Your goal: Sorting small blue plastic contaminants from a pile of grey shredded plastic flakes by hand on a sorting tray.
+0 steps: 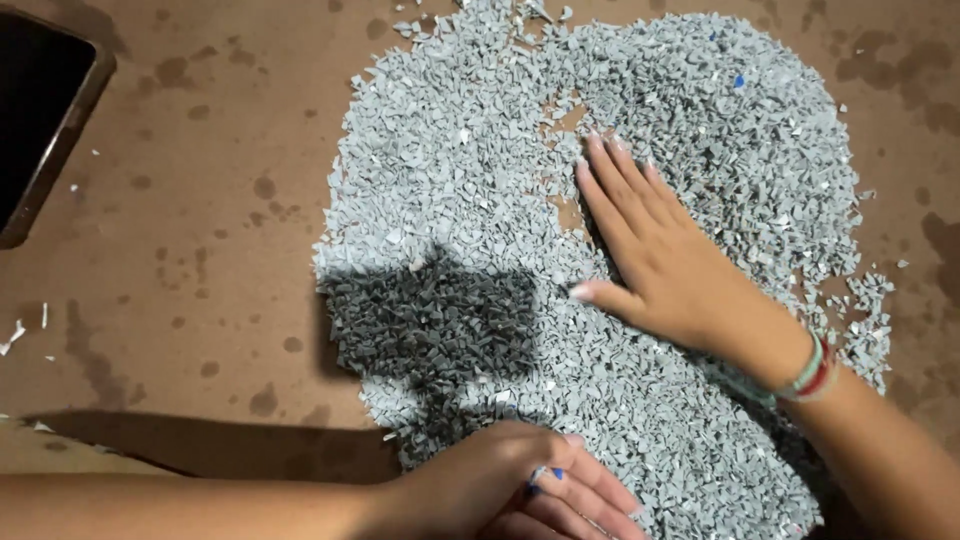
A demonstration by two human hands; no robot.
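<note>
Across the centre and right of the frame lies the heap of grey plastic chips, the right hand flat and open-fingered on it, best swept lightly, while the left hand, bottom centre, pinches a blue fragment.

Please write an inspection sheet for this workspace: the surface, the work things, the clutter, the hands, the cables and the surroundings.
Surface: brown floor, stained with dark spots.
Job's things: wide heap of grey plastic chips; one blue chip near its top right; a small blue piece between the fingers of the left hand.
Clutter: a few white scraps at the left edge.
Hands: right hand lies flat and open on the heap; left hand curled at the heap's lower edge, pinching the blue piece.
Cables: nothing seen.
Surroundings: dark container at upper left, partly out of view.
</note>
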